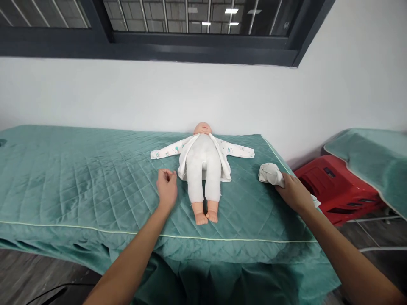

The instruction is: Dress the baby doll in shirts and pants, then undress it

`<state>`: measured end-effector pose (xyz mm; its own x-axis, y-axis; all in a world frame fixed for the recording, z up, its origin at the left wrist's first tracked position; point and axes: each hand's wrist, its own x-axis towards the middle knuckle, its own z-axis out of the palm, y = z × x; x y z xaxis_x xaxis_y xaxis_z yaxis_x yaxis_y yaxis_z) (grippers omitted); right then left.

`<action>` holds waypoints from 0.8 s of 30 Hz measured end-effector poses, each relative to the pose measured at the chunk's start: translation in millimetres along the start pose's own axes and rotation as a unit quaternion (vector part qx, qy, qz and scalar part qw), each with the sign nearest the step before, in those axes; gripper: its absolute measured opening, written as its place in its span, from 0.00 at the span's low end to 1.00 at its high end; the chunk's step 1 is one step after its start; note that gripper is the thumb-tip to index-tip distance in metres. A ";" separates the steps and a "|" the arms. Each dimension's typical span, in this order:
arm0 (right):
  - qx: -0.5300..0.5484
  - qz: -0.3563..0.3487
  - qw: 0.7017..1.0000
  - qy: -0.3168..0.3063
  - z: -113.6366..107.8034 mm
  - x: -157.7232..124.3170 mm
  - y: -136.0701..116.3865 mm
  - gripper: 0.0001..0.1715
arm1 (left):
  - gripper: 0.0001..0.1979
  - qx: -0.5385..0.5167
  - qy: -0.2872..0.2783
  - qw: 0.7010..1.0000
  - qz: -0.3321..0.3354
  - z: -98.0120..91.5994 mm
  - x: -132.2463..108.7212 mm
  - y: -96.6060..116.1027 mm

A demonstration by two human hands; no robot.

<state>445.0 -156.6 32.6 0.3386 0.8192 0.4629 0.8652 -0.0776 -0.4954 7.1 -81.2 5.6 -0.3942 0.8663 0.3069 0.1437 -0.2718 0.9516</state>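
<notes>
Doll [205,165] lies face-up at centre frame on the green quilted bed [79,178], head twd the wall, jacket open w/ sleeves spread. Left hand [167,186] is just left of the doll's hip, low over the cover, fingers [165,173] curled in together, holding nothing. Right hand [294,192], centre-right near the bed's edge, has fingers closed on a bunched white cloth [270,173], well apart from the doll. Red plastic stool [333,186] at right on the floor.

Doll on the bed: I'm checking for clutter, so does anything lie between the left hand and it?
Nothing visible does. Only bare green quilt separates the left hand from the doll. The bundled cloth lies on the doll's far side, touching the right hand.
</notes>
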 end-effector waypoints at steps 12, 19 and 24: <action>0.471 0.089 0.857 -0.191 -12.3 -1.9 -203.4 0.25 | 0.17 -0.072 -0.368 0.927 0.015 20.5 -44.5 123.0; 0.499 0.014 0.803 -0.326 -43.0 -14.9 -252.3 0.25 | 0.09 -0.093 -0.286 0.954 -0.009 12.2 -22.3 155.3; 0.345 -0.064 0.882 -0.314 -54.0 -2.9 -231.2 0.21 | 0.08 -0.104 -0.174 0.977 0.059 -7.5 17.0 185.7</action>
<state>264.0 -171.7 185.5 -0.2048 0.9663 0.1562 0.3764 0.2250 -0.8987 20.3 -120.1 187.6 -0.0482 0.9037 0.4255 -0.0328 -0.4272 0.9036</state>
